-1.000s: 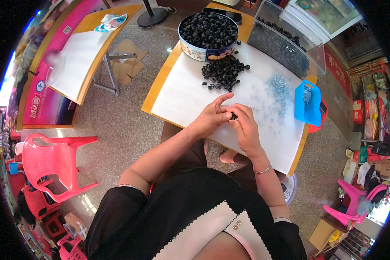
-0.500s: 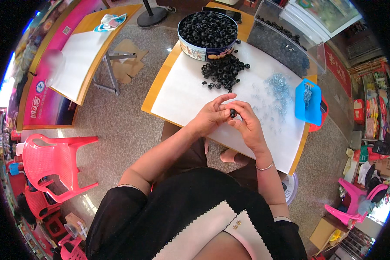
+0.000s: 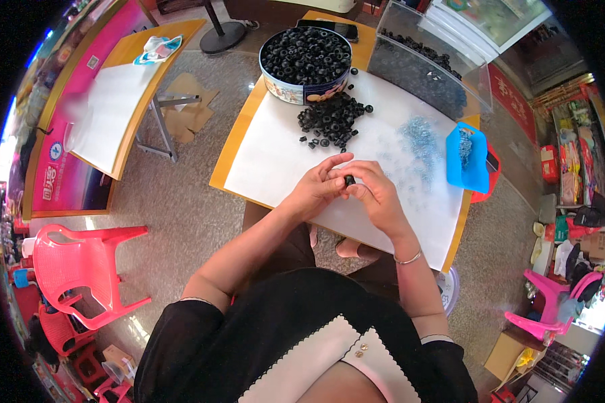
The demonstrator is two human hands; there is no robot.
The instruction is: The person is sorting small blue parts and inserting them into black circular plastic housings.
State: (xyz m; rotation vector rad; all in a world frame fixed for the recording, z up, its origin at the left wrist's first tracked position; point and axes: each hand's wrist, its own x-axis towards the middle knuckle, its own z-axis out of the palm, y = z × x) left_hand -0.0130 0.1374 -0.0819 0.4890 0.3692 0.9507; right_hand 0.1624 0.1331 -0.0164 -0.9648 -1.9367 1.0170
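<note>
Two hands met over the white sheet (image 3: pixel 275 168) at our table's near edge: our left hand (image 3: pixel 316 188) and right hand (image 3: pixel 376 195) both pinched one small black ring (image 3: pixel 349 180) between their fingertips. The loose pile of black rings (image 3: pixel 333 121) lay just ahead, below the round tin (image 3: pixel 296 91), with silvery bits (image 3: pixel 420 134) beside the blue tray (image 3: pixel 467 164). We judged it best to keep the ring low over the sheet and gripped lightly, so a slip cost nothing
</note>
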